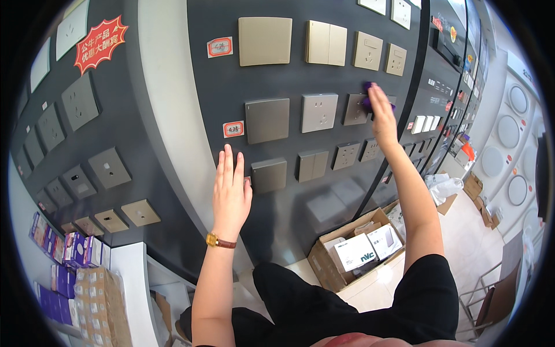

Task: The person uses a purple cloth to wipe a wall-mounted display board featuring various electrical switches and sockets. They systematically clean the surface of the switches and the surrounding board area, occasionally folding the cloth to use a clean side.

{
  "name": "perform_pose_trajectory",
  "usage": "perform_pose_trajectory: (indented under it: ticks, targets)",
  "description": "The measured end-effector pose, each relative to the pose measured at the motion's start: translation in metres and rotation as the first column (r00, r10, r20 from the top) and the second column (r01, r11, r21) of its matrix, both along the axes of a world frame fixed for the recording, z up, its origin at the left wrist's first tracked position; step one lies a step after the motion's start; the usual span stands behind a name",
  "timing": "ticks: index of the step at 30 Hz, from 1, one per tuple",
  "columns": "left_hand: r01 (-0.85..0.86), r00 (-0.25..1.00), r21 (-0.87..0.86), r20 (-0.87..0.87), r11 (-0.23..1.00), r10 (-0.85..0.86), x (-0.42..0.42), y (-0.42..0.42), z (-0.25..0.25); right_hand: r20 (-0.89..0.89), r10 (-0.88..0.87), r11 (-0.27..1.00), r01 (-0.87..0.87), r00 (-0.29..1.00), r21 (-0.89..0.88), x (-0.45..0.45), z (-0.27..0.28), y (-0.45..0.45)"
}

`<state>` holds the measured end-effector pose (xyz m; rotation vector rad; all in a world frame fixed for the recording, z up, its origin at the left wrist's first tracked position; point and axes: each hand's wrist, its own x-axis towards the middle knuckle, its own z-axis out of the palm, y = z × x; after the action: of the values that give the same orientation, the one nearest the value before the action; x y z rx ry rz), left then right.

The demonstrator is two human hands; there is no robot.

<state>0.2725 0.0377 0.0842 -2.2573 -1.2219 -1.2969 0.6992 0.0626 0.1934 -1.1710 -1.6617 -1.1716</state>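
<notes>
My right hand (382,115) presses a purple cloth (368,103) against the dark display panel (277,82), over the right end of the middle row of wall switches and sockets. A grey socket plate (354,109) shows just left of the cloth; another plate behind my fingers is mostly hidden. My left hand (230,188) rests flat near the panel's left edge, fingers together and thumb slightly out, holding nothing. Beside it are a dark grey switch plate (269,175) and a small price tag, mostly covered. A larger grey switch plate (267,120) sits above.
An open cardboard box (323,260) with white cartons stands on the floor below the panel. At left, purple boxes (74,249) and a stack of brown cartons (97,299) adjoin a white shelf edge (130,264). A metal-framed chair (490,299) is at right. Round lamps (508,131) line the far wall.
</notes>
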Motion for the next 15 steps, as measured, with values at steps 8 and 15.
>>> perform_pose_trajectory:
  ticks: [8,15]
  targets:
    - [-0.01,1.0,0.008,-0.007,1.0,0.01,0.006,0.003,-0.003,-0.526,-0.144,0.988,0.15,0.838,-0.032,0.116,-0.072,0.041]
    - [-0.013,1.0,0.018,0.012,1.0,0.013,0.008,0.007,-0.008,-0.515,0.009,0.997,-0.049,0.857,-0.065,0.075,-0.138,0.013]
